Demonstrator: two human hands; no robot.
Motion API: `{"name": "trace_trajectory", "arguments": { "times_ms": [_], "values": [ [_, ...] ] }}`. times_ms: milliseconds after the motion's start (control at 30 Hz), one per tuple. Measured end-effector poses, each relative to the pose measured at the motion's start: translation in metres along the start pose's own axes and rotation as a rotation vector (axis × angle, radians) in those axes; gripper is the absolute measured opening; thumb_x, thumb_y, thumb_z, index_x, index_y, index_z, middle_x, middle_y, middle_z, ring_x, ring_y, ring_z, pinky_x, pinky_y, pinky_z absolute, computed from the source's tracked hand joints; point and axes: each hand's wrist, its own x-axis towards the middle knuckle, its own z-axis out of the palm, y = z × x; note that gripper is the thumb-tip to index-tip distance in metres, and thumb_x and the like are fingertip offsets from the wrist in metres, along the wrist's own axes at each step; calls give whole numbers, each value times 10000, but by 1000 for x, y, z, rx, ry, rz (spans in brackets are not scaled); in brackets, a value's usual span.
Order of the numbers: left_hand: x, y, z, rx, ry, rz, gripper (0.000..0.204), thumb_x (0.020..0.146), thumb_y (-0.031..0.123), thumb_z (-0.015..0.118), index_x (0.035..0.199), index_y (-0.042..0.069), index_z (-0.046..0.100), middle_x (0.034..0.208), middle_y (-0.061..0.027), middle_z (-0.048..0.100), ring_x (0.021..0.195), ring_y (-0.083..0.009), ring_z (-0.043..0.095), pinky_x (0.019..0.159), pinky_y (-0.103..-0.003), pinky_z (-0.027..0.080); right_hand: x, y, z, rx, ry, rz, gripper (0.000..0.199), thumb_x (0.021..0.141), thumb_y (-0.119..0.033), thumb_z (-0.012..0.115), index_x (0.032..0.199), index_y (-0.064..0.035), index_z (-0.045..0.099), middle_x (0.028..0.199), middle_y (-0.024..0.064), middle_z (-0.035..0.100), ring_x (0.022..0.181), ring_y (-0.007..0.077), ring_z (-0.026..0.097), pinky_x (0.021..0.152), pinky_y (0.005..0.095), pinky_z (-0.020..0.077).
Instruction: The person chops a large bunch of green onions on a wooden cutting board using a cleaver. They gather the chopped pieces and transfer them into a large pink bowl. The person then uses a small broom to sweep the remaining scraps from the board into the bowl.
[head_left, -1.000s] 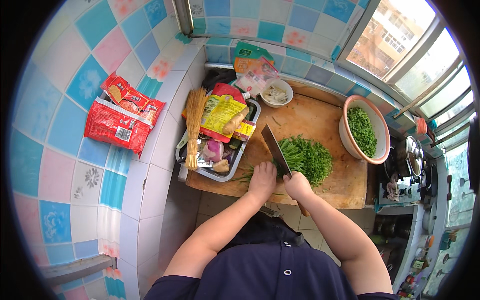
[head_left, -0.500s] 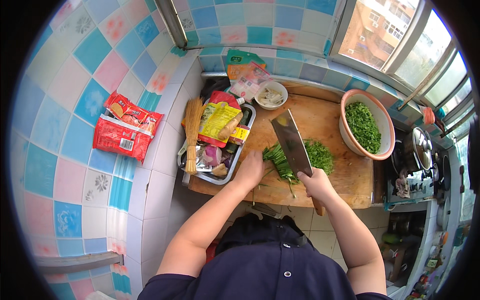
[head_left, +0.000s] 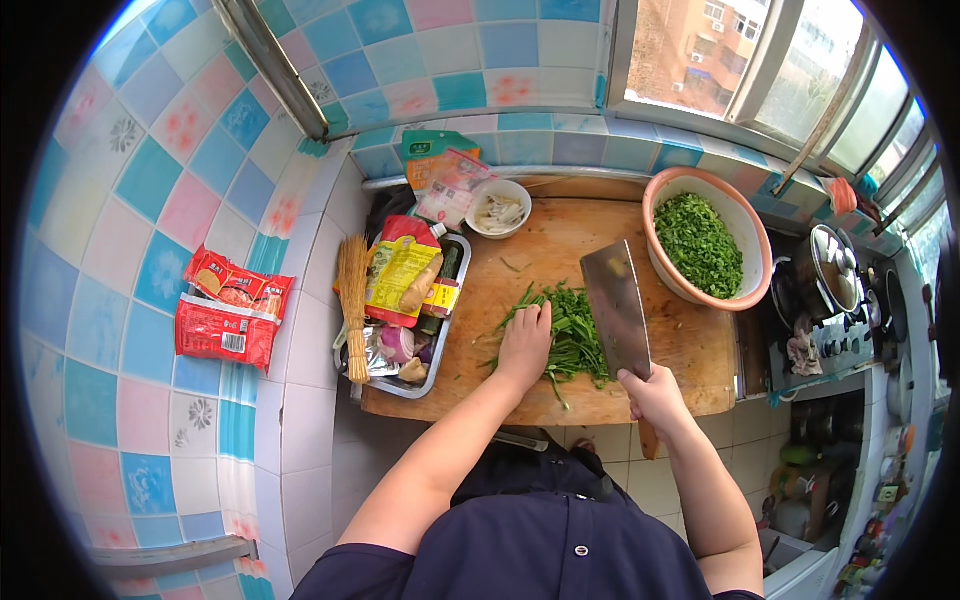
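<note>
My right hand (head_left: 657, 399) grips a cleaver (head_left: 617, 312) by its wooden handle, with the broad blade tilted over the chopping board (head_left: 490, 262). The blade stands just right of a loose pile of green stalks and leaves (head_left: 575, 330). My left hand (head_left: 527, 345) is closed on the pile's left side, its fingers bent down onto the greens. Part of the greens is hidden under that hand. Finely chopped greens (head_left: 698, 245) fill much of a pink-rimmed bowl (head_left: 757, 250) at the board's far right.
Left on the board, a metal tray (head_left: 446, 352) holds packets, a purple onion (head_left: 396, 345) and a ginger root (head_left: 420, 283); a straw whisk (head_left: 352, 300) lies across its edge. Behind stands a white bowl (head_left: 488, 228) of pale slices. A stove with a pot (head_left: 835, 268) is right.
Both hands have moved right over the board. The cleaver has gone from between the greens to their right side. The greens now lie looser and more spread out. The view has shifted slightly.
</note>
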Motion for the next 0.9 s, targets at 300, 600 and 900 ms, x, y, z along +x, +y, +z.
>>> {"name": "trace_trajectory", "arguments": {
  "times_ms": [300, 600, 900],
  "values": [
    [-7, 22, -60, -171, -169, -36, 825, 729, 192, 648, 1445, 44, 266, 1421, -152, 278, 1388, -314, 187, 1127, -534, 83, 0, -1, 5, 16, -41, -13, 188, 913, -189, 590, 924, -2, 570, 629, -12, 482, 468, 72, 437, 448, 257, 410],
    [15, 45, -32, -113, -51, 265, 459, 757, 191, 723, 1192, 168, 578, 1194, -67, 435, 1185, -256, 393, 1024, -455, 258, -9, -2, -3, 124, 14, -41, 148, 908, -163, 591, 869, -23, 559, 624, -18, 471, 458, 71, 433, 437, 251, 407],
    [4, 4, -34, -457, 128, 354, 213, 741, 88, 711, 939, 138, 648, 919, -19, 582, 891, -233, 569, 806, -354, 424, -11, 7, -13, 167, 45, -68, 167, 906, -149, 602, 787, -62, 523, 579, -23, 453, 440, 73, 429, 435, 255, 415]
  ]
}}
